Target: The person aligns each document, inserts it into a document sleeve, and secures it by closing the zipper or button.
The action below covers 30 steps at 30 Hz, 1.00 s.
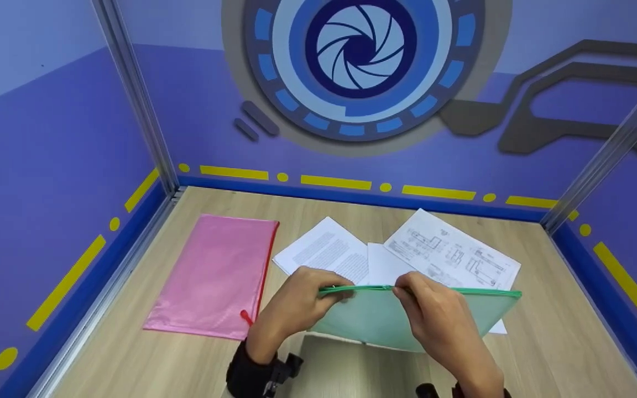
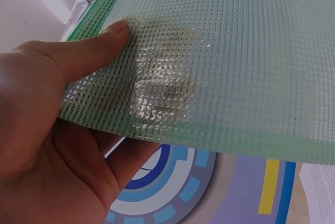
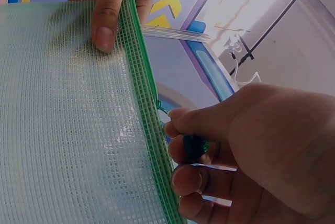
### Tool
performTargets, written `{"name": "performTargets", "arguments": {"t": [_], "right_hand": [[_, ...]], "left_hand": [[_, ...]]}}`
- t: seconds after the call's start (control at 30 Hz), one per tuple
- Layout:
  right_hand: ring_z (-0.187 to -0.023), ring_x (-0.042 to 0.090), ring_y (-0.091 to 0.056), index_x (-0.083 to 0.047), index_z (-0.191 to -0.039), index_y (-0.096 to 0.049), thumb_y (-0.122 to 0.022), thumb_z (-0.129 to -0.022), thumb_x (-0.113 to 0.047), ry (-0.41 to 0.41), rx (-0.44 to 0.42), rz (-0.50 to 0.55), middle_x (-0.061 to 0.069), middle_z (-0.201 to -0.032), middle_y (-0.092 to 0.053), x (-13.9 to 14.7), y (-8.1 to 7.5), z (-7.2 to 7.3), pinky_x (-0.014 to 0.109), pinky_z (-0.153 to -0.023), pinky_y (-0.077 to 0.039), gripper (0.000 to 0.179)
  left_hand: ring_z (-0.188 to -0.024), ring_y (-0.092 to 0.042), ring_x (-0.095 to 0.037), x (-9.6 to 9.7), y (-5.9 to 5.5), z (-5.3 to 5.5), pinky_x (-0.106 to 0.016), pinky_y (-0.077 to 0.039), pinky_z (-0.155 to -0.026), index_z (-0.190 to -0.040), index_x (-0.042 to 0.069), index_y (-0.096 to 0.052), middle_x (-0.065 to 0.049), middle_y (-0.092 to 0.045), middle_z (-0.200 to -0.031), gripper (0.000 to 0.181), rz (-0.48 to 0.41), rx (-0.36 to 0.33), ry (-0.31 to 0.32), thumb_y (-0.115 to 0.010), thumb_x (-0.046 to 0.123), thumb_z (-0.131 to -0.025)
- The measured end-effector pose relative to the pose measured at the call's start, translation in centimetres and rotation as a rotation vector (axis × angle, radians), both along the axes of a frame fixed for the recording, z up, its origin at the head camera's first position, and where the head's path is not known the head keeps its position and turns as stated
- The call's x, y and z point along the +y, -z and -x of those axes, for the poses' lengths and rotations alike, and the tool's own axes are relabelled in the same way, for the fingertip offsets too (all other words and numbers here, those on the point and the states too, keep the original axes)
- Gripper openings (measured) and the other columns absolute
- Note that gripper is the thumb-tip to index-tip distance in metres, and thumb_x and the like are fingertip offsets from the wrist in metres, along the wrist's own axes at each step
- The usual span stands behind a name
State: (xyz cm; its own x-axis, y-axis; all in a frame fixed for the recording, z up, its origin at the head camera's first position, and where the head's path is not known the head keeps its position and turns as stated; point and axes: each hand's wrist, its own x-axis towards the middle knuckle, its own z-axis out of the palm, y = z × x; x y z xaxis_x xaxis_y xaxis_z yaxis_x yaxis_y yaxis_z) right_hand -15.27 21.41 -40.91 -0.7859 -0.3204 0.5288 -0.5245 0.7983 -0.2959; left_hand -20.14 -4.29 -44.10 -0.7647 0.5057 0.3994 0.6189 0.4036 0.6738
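Two hands hold one green mesh pouch (image 1: 371,318) above the bench (image 1: 564,337), on the viewer's side of the loose paper, its zipped edge uppermost; the left hand (image 1: 302,296) pinches the pouch near one end of that edge, thumb on one face and fingers behind the other; the right hand (image 1: 434,312) pinches the single green zip pull (image 3: 193,146) between thumb and curled fingers, partway along the zip; one pink pouch (image 1: 213,271) lies flat by the bench's left edge, its top towards the far left corner, one red zip (image 1: 270,251) down its right side and one red zip pull (image 1: 246,317) near its lower right corner; at least three sheets of paper lie towards the far edge: one text sheet (image 1: 324,251) left of centre, one drawing sheet (image 1: 454,249) towards the far right corner, overlapping one middle sheet (image 1: 382,264) between them; one white corner (image 1: 498,327) shows beyond the green pouch, and I cannot tell which sheet it belongs to.
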Motion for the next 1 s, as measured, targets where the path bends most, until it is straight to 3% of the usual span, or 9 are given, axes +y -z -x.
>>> {"name": "performTargets", "arguments": {"t": [0.43, 1.0], "right_hand": [[-0.070, 0.004, -0.053, -0.014, -0.099, -0.067, -0.078, -0.094, 0.001, 0.032, -0.010, 0.001, -0.008, -0.084, -0.063, 0.4, -0.1, 0.1, 0.024, -0.064, -0.053, 0.019], [-0.071, 0.005, -0.054, -0.013, -0.099, -0.067, -0.077, -0.094, 0.003, 0.031, 0.022, 0.010, -0.007, -0.086, -0.064, 1.3, -0.3, 0.2, 0.025, -0.063, -0.052, 0.020]], "left_hand": [[-0.089, -0.068, -0.002, -0.3, -0.1, 0.0, -0.027, -0.056, -0.083, -0.111, 0.016, -0.084, 0.011, -0.078, -0.103, 0.014, 0.016, -0.014, -0.028, -0.077, 0.018, -0.099], [-0.095, -0.071, -0.003, -0.7, -0.1, 0.0, -0.029, -0.058, -0.086, -0.109, 0.015, -0.084, 0.008, -0.079, -0.103, 0.013, -0.011, 0.031, -0.022, -0.077, 0.018, -0.099]]}}
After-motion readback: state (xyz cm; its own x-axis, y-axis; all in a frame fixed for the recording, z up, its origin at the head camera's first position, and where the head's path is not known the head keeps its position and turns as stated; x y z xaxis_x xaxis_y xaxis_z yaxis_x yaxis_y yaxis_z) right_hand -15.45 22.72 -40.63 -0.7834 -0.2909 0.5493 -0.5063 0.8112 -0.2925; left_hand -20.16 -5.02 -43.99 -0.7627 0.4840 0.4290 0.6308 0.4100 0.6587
